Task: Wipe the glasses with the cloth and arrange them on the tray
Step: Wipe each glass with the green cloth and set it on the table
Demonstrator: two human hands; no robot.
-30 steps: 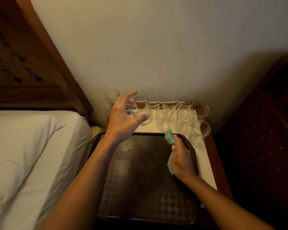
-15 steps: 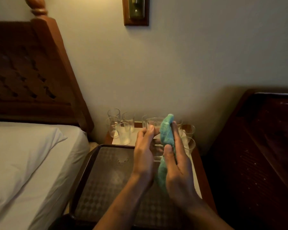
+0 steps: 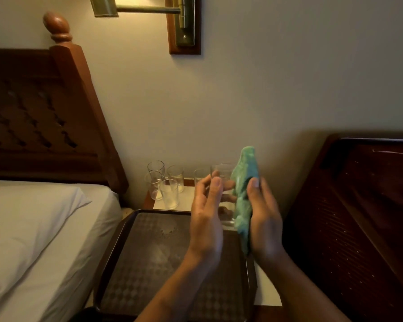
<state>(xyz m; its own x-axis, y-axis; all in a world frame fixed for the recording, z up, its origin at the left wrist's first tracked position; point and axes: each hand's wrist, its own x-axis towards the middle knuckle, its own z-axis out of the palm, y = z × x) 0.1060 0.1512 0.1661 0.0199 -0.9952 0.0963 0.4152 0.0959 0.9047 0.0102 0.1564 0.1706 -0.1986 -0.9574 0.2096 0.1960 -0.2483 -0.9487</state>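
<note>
Lifted off the counter [image 3: 266, 291] since before, the glass [image 3: 223, 180] sits clasped in the left grip [image 3: 205, 212] — the right grip [image 3: 263, 219] clutches the cloth [image 3: 244, 182] against it, wiping; next, stand it on the tray [image 3: 149, 252].

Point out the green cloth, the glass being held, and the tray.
green cloth [image 3: 243, 198], head view, middle of its bunched length.
held glass [image 3: 224, 174], head view, upper wall just below the rim.
tray [image 3: 154, 256], head view, bare patterned floor.
</note>
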